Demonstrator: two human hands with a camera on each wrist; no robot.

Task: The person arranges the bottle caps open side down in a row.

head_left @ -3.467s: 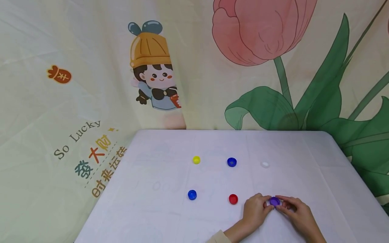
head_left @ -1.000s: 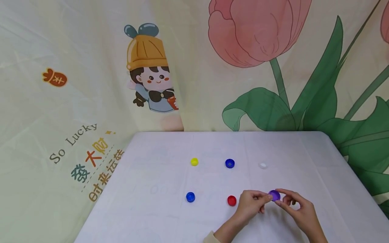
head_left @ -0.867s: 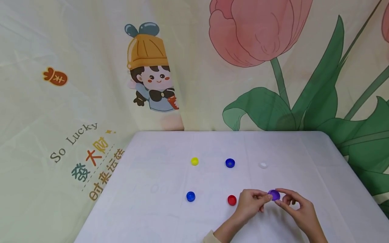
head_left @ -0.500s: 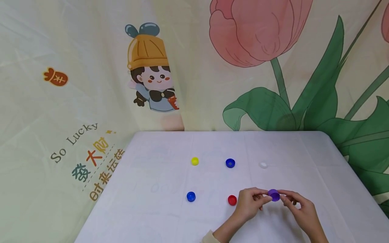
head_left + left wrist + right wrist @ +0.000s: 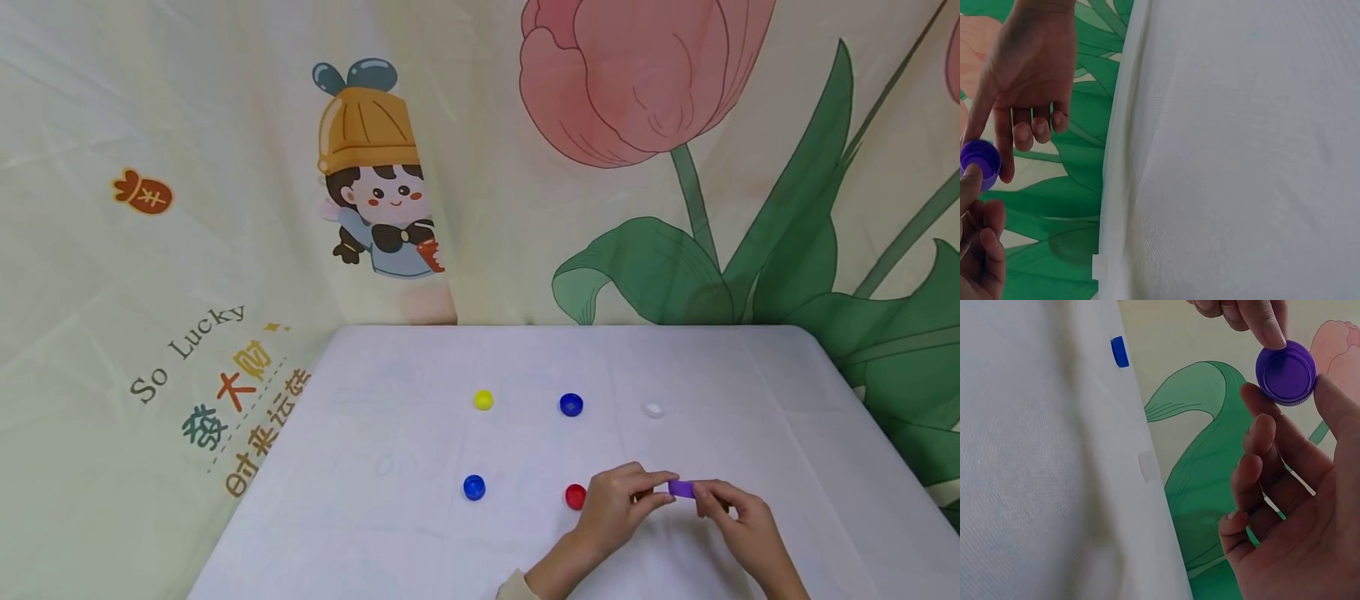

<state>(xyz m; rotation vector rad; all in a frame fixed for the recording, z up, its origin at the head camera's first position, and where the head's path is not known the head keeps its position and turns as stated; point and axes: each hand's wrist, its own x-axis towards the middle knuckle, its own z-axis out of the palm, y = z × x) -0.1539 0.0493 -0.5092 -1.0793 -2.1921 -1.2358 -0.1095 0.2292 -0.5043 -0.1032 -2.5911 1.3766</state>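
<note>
A purple bottle cap [image 5: 681, 489] is held up over the white table, between the two hands. The head view has it nearly edge-on. The left hand [image 5: 618, 507] pinches its left side with thumb and forefinger. On the right side, the right hand [image 5: 738, 518] grips it between thumb and fingers. The left wrist view shows the hollow inside of the purple cap [image 5: 982, 164], with a thumb tip over it. In the right wrist view the cap's ridged rim [image 5: 1286, 374] sits between the right thumb and a finger, and a left fingertip touches its upper edge.
A red cap [image 5: 575, 497] lies just left of the left hand, and a blue cap [image 5: 474, 487] farther left. Behind them on the white table [image 5: 360, 500] are a yellow cap [image 5: 483, 400], a dark blue cap [image 5: 572, 405] and a whitish cap [image 5: 654, 410]. A printed curtain [image 5: 495, 208] hangs behind.
Both hands have raised the purple cap from low at the table. It has turned from its round face showing to edge-on in the head view. The other caps stay put.
</note>
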